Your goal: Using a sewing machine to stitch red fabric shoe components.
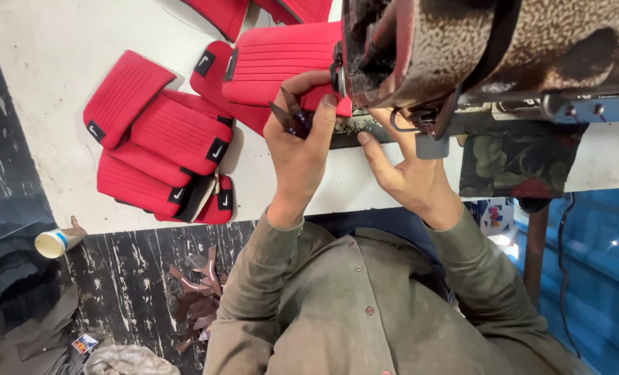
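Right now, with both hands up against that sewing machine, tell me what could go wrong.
1. The right hand has its fingers under the sewing machine head, close to the needle area; a slip could likely catch a fingertip.
2. The left hand holds small snips while pressing the red quilted piece; the points could nick the fabric or a finger.
3. The stack of finished red pieces lies near the table edge and might slide off.

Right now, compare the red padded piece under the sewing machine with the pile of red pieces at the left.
The red piece at the machine is single and pinched by the left hand; the pile of red pieces is several, overlapping, untouched. The first sits partly under the sewing machine; the pile lies in the open. Both are red, ribbed, with black tabs.
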